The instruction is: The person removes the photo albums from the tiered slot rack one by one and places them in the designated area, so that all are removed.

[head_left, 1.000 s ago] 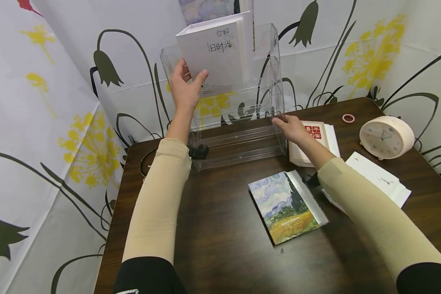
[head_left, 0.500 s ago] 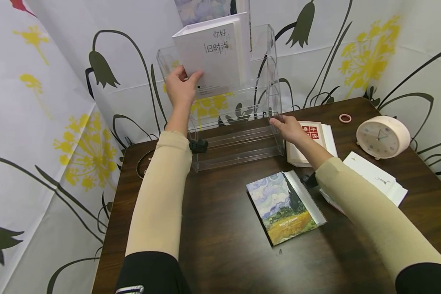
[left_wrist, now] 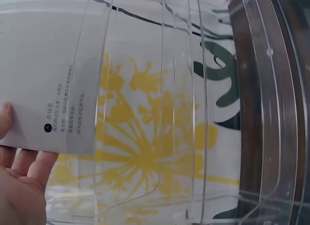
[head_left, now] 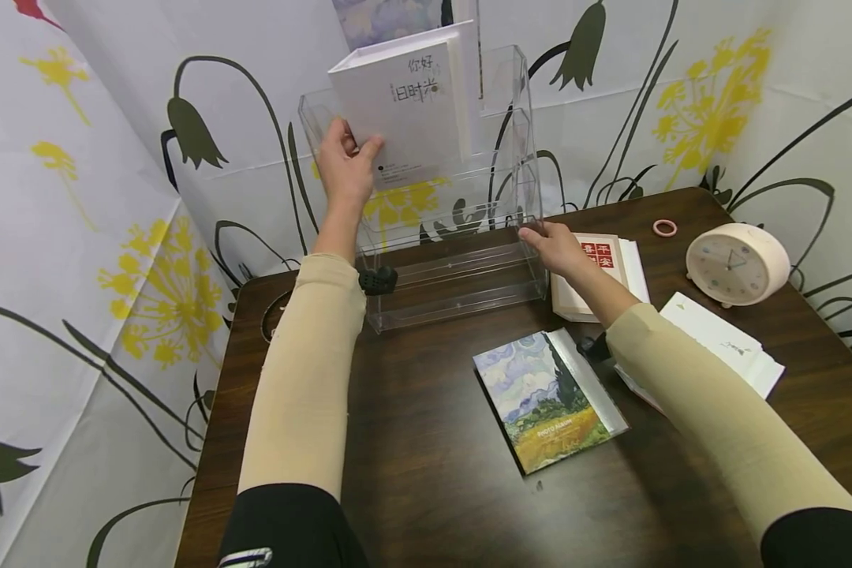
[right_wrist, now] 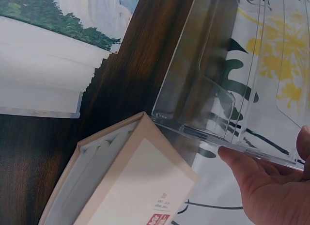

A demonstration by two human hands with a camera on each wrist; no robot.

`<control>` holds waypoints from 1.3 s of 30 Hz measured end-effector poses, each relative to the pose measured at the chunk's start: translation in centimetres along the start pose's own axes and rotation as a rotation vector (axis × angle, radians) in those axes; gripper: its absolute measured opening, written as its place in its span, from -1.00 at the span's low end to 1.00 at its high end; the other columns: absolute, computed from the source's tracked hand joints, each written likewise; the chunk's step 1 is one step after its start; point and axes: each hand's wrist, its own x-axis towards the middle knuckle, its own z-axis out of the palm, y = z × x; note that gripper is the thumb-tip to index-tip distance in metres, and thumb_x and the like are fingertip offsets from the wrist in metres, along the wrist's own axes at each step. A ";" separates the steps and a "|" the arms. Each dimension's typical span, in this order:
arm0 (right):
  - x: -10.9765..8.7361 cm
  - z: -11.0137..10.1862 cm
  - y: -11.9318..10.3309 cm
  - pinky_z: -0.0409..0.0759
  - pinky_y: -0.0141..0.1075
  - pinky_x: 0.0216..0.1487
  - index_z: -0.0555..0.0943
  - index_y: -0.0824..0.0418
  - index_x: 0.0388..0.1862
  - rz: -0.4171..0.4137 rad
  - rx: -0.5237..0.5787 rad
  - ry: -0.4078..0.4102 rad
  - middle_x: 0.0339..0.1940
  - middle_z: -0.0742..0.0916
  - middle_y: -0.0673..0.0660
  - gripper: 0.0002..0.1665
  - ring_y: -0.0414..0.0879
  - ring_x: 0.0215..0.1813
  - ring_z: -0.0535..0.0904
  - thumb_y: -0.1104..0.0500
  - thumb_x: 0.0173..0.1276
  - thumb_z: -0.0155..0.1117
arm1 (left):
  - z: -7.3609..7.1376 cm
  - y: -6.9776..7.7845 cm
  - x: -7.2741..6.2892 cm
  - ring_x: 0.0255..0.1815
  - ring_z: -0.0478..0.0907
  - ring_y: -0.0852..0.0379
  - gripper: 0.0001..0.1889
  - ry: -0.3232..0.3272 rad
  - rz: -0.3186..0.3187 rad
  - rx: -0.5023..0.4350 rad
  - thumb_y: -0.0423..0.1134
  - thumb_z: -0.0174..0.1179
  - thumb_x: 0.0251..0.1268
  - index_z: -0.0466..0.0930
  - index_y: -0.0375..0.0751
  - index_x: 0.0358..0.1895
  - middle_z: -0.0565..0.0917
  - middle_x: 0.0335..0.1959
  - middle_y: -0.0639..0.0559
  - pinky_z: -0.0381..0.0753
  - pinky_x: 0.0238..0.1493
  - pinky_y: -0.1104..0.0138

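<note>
My left hand [head_left: 345, 172] grips a thick white book [head_left: 415, 118] with Chinese lettering by its lower left edge. In the left wrist view the thumb lies on the cover while the other fingers [left_wrist: 41, 169] pass behind it. The book stands in an upper tier of a clear plastic rack [head_left: 461, 304]. Behind it rises an album with a painted cloud cover [head_left: 394, 17], cut off by the frame's top. Low on the rack's right side, my right hand [head_left: 559, 248] holds the clear side panel, as the right wrist view shows; some fingers are partly out of frame.
A photo album [head_left: 550, 402] with a landscape cover lies on the dark wooden table [head_left: 412, 457]. To the right are a beige book [head_left: 578, 296] with red characters, white books [head_left: 717, 335], a round clock [head_left: 737, 264] and a pink ring [head_left: 664, 228]. A dark cord [head_left: 266, 319] lies left.
The left hand has shifted slightly left along the white book's edge, its thumb now nearer the margin. The head view has drifted a little. The right hand keeps its place on the rack.
</note>
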 end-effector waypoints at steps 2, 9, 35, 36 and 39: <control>0.0 0.0 0.0 0.27 0.08 0.38 0.38 0.45 0.35 0.003 -0.002 0.003 0.34 0.46 0.43 -0.34 0.30 0.38 0.32 -0.08 0.58 0.00 | 0.1 -0.2 0.0 -0.02 0.64 0.17 -0.80 0.008 0.018 -0.027 -0.34 0.34 0.25 0.52 -0.17 -0.14 0.73 -0.06 -0.06 0.55 0.09 0.35; -0.1 0.1 0.0 0.30 0.08 0.36 0.40 0.44 0.33 0.009 -0.014 0.010 0.32 0.48 0.43 -0.34 0.29 0.37 0.34 -0.09 0.58 -0.01 | -0.5 1.9 -1.6 -0.09 0.64 0.09 -0.85 0.002 0.121 -0.134 -0.49 0.30 0.24 0.51 -0.29 -0.23 0.70 -0.11 -0.19 0.57 0.00 0.33; -0.2 -0.1 0.1 0.29 0.11 0.35 0.45 0.43 0.29 -0.006 -0.020 -0.002 0.32 0.47 0.44 -0.37 0.32 0.36 0.33 -0.08 0.58 0.00 | -7.8 0.2 -10.9 -0.21 0.67 -0.03 -0.79 -0.019 0.405 -0.425 -0.61 0.32 0.13 0.59 -0.35 -0.19 0.72 -0.22 -0.16 0.63 -0.16 0.25; -0.1 -0.1 0.1 0.30 0.11 0.34 0.46 0.43 0.28 -0.010 -0.022 0.001 0.32 0.47 0.45 -0.38 0.33 0.36 0.33 -0.08 0.58 0.01 | -8.1 0.0 -11.9 -0.21 0.67 -0.03 -0.78 -0.034 0.394 -0.426 -0.62 0.31 0.13 0.59 -0.38 -0.18 0.72 -0.20 -0.18 0.64 -0.15 0.24; -0.1 0.0 0.0 0.30 0.10 0.34 0.44 0.44 0.30 -0.013 -0.011 0.000 0.33 0.46 0.45 -0.35 0.33 0.36 0.33 -0.09 0.58 0.00 | -9.0 -0.7 -15.1 -0.21 0.68 0.00 -0.75 -0.076 0.336 -0.385 -0.64 0.30 0.12 0.59 -0.45 -0.12 0.72 -0.19 -0.16 0.65 -0.16 0.26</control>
